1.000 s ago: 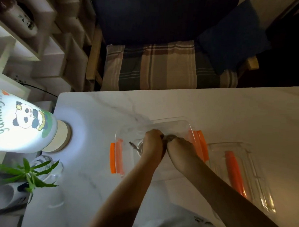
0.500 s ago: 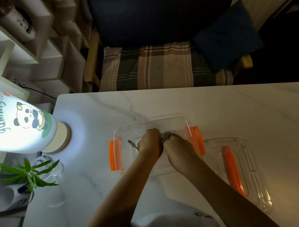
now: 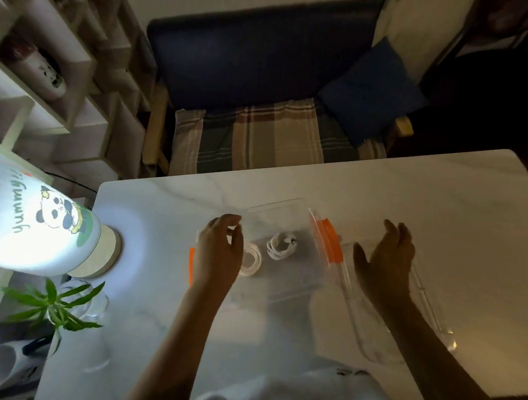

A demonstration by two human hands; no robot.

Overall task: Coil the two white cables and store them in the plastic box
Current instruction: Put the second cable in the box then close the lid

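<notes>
Coiled cables point(image 3: 280, 246) between hands (boxed)

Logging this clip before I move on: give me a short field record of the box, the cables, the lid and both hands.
box: clear plastic box with orange clips, open, on the white table
cables: two white coils inside the box, left coil, right coil, lying apart
lid: clear lid on the table to the right of the box
left hand: left hand over the box's left end, grip empty
right hand: right hand open above the lid, holding nothing
lamp: panda lamp lit, at the table's left edge
</notes>
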